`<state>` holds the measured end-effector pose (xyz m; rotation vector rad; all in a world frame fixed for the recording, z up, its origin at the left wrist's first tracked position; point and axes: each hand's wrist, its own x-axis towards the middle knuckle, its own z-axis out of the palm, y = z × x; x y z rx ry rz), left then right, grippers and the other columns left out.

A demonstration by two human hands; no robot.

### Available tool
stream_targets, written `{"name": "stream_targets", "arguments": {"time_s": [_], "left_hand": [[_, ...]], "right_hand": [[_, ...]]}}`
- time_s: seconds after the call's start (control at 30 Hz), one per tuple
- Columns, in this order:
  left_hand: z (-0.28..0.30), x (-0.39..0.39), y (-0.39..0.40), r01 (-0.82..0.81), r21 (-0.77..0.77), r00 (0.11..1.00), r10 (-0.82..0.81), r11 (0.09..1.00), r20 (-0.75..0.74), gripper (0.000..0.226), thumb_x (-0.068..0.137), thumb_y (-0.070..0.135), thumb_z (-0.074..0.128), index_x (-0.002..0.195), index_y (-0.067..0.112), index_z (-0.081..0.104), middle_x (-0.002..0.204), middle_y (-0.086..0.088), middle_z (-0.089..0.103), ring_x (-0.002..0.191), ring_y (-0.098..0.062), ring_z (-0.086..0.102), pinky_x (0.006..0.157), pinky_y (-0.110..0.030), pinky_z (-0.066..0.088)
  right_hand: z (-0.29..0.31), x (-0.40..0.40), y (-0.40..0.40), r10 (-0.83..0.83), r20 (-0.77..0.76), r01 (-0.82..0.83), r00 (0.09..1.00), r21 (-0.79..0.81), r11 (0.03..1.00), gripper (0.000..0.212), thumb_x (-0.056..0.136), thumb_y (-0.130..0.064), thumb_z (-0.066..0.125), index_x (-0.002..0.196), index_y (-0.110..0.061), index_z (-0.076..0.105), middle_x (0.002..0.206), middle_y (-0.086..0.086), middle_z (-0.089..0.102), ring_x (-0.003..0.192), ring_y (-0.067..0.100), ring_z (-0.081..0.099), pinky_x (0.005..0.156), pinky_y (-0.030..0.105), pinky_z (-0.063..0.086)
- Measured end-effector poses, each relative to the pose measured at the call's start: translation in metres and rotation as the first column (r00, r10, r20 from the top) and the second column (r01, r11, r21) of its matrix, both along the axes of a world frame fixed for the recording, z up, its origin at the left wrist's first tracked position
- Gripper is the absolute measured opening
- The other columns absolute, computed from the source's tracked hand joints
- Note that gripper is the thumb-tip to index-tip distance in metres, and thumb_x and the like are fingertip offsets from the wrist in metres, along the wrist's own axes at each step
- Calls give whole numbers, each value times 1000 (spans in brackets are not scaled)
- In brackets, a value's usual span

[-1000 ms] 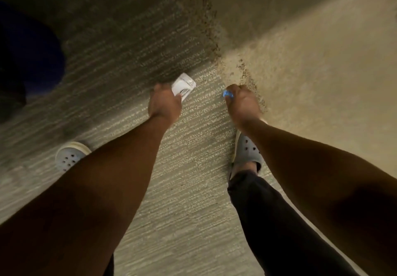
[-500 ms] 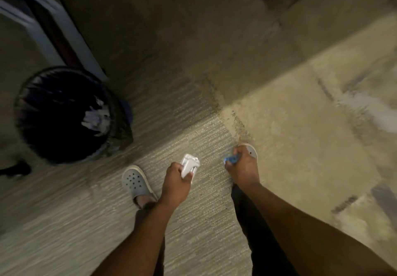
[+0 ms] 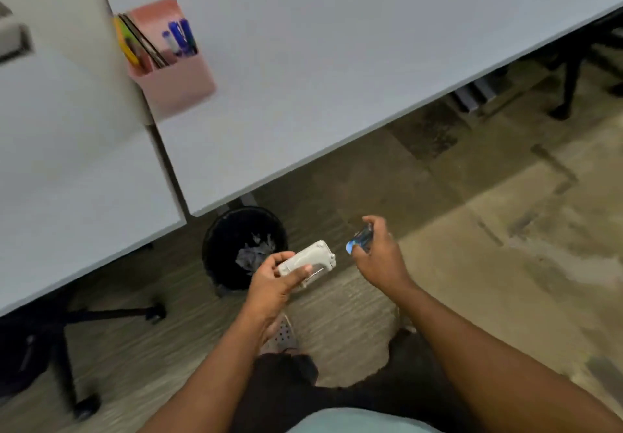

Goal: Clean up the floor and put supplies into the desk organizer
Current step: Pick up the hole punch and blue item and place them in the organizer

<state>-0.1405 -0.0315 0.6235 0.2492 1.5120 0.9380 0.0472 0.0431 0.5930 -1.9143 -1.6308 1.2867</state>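
My left hand (image 3: 274,284) grips a white stapler (image 3: 308,261), held level above the floor. A small blue object (image 3: 360,239) is pinched in my right hand (image 3: 379,255), just right of the stapler; what it is I cannot tell. The pink desk organizer (image 3: 175,80) stands on the grey desk (image 3: 320,61) at the upper left, well away from both hands. It holds blue markers (image 3: 178,38) and some yellow and dark flat items.
A black waste bin (image 3: 226,250) with crumpled paper stands under the desk edge, just behind my left hand. A second desk (image 3: 67,169) fills the left. A chair base (image 3: 77,328) sits at lower left and dark chair legs at the far right.
I have risen from near the floor, so the desks and organizer have come into view. Both hands lifted with the stapler and the blue object still in them.
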Motion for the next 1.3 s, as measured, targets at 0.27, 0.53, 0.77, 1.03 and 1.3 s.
{"name": "stream_targets", "arguments": {"time_s": [0.27,0.53,0.77,1.03,1.3], "left_hand": [[67,-87,-8,-225,150,948,181,963,260,60,66,6,78,121,11,55,120,-20,65,108,-33,63,95,-50,51],[109,-130,33,-365,101,872,302,925,385,44,77,21,73,117,6,61,96,-13,71,85,-26,68,71,-40,58],[125,-156,109,-396,62,877,358,916,321,43,80,35,72,116,12,63,102,-12,68,83,-26,64,65,-35,53],[157,-196,222,-308,238,948,319,921,-8,45,76,32,77,117,25,60,106,-4,66,94,-22,62,68,-31,54],[177,-234,346,-315,378,890,409,871,-201,40,88,41,65,125,29,57,115,1,70,103,-18,69,92,-47,56]], "right_hand": [[105,-69,4,108,-49,-105,993,65,992,65,93,-25,56,140,-39,13,112,6,54,97,24,63,89,39,53],[143,-134,32,293,-44,-287,955,115,951,57,96,-26,50,136,-52,20,102,3,57,86,21,63,85,44,56],[165,-188,118,362,-43,-352,931,156,923,56,91,-25,59,135,-33,25,103,-4,57,81,14,63,68,21,49],[193,-256,244,400,-290,-400,869,62,915,24,94,-11,41,112,-27,46,86,8,59,76,19,59,71,35,55],[241,-322,347,412,-389,-452,824,-13,892,20,89,-29,54,90,-12,64,72,10,67,44,10,52,44,22,42]]}}
